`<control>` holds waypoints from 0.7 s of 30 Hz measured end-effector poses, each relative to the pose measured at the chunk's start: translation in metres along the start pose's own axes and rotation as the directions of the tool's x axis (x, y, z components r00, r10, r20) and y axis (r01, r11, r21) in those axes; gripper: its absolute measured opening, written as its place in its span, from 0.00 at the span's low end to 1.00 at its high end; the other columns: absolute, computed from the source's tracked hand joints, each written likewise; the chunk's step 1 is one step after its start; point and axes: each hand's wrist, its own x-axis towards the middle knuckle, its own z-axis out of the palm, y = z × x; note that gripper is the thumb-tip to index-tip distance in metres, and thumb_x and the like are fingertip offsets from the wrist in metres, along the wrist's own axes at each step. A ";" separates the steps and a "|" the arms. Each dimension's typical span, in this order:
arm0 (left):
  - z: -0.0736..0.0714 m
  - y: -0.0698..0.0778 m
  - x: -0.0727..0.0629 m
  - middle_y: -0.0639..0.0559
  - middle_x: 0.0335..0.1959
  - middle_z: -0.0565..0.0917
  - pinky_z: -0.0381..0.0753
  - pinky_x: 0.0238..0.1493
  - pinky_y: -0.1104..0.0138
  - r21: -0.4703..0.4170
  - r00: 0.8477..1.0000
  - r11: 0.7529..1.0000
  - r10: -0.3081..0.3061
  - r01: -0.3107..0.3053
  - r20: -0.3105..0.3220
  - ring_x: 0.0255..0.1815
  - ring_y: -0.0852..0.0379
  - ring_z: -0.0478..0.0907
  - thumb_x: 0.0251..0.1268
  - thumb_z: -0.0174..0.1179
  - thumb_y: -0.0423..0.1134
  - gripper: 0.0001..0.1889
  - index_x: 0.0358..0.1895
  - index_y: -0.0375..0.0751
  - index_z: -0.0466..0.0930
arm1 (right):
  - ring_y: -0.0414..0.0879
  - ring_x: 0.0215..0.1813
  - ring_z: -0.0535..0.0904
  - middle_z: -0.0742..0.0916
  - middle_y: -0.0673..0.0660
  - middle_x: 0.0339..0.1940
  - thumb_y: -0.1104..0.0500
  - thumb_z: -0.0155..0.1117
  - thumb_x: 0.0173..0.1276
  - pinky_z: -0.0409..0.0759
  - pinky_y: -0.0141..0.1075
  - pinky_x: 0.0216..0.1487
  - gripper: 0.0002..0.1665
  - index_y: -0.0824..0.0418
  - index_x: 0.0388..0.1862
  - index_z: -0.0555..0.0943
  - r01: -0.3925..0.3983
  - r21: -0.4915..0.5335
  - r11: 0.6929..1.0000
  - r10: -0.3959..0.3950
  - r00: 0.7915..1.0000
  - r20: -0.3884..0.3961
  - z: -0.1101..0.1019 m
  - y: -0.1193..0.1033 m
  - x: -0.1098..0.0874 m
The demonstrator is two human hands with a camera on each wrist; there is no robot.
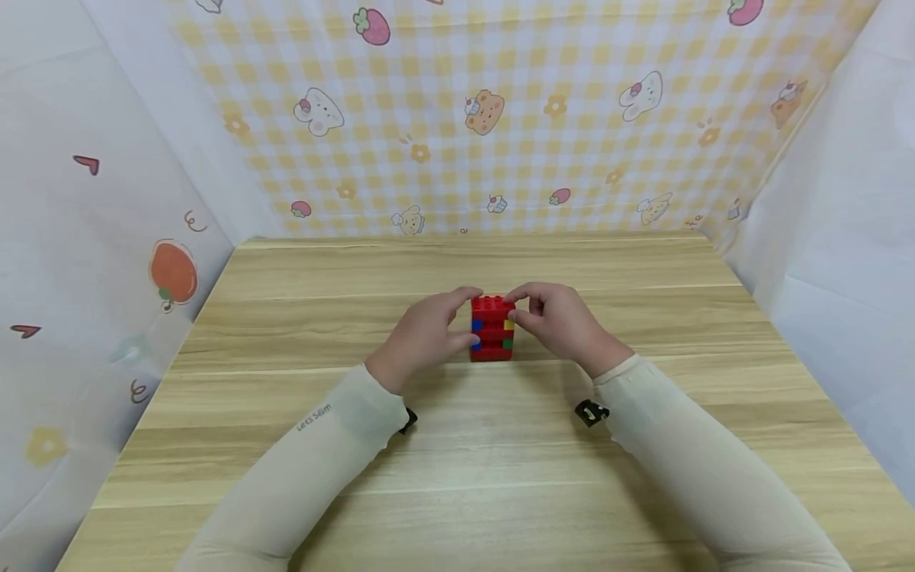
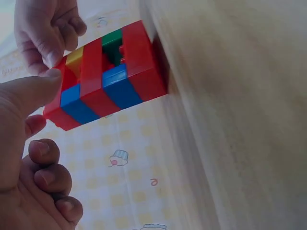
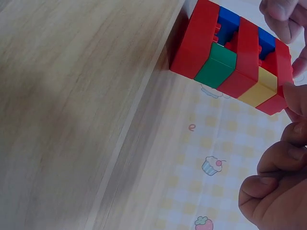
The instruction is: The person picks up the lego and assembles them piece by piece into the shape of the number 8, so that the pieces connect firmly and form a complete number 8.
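Note:
A small tower of toy building bricks point(image 1: 492, 334) stands upright on the table, near its middle. Three red layers alternate with gaps bridged by smaller bricks: blue bricks point(image 2: 122, 88) on the left, a green brick point(image 3: 216, 64) and a yellow brick point(image 3: 261, 88) on the right. Studs show on the top red brick point(image 1: 493, 303). From the left, my left hand point(image 1: 429, 330) holds that top brick between thumb and index finger. My right hand point(image 1: 561, 319) pinches its opposite end, remaining fingers curled in. The brick's far face is hidden in the head view.
The wood-grain table point(image 1: 457, 492) extends around the tower. Behind it hangs a yellow checked cloth point(image 1: 457, 159) with cartoon prints. White cloth walls point(image 1: 822, 199) close off both sides. Dark wrist straps point(image 1: 592, 412) show by the sleeves.

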 end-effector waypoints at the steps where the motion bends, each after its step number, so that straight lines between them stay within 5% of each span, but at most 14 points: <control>1: 0.001 0.000 0.000 0.45 0.61 0.86 0.85 0.56 0.50 0.015 1.000 1.000 0.002 -0.002 0.000 0.56 0.43 0.83 0.68 0.73 0.45 0.37 0.79 0.54 0.68 | 0.48 0.24 0.69 0.76 0.53 0.22 0.56 0.70 0.76 0.69 0.36 0.26 0.14 0.54 0.57 0.88 -0.003 0.005 1.000 0.003 1.000 0.002 0.000 0.000 0.001; 8: 0.010 0.000 0.000 0.48 0.61 0.86 0.85 0.54 0.53 0.109 1.000 0.994 -0.006 0.006 0.002 0.50 0.49 0.83 0.66 0.75 0.43 0.42 0.81 0.57 0.63 | 0.48 0.22 0.69 0.75 0.54 0.22 0.57 0.68 0.78 0.69 0.36 0.24 0.13 0.54 0.58 0.86 -0.012 0.032 0.999 0.011 1.000 0.007 0.001 0.002 0.007; 21: 0.022 0.003 0.004 0.49 0.56 0.86 0.81 0.61 0.49 0.246 0.996 0.966 -0.084 0.082 -0.004 0.54 0.48 0.84 0.59 0.80 0.47 0.54 0.85 0.57 0.54 | 0.49 0.23 0.69 0.75 0.54 0.23 0.58 0.65 0.79 0.69 0.36 0.24 0.12 0.57 0.58 0.84 -0.024 0.105 0.994 0.025 1.000 -0.009 0.006 0.006 0.015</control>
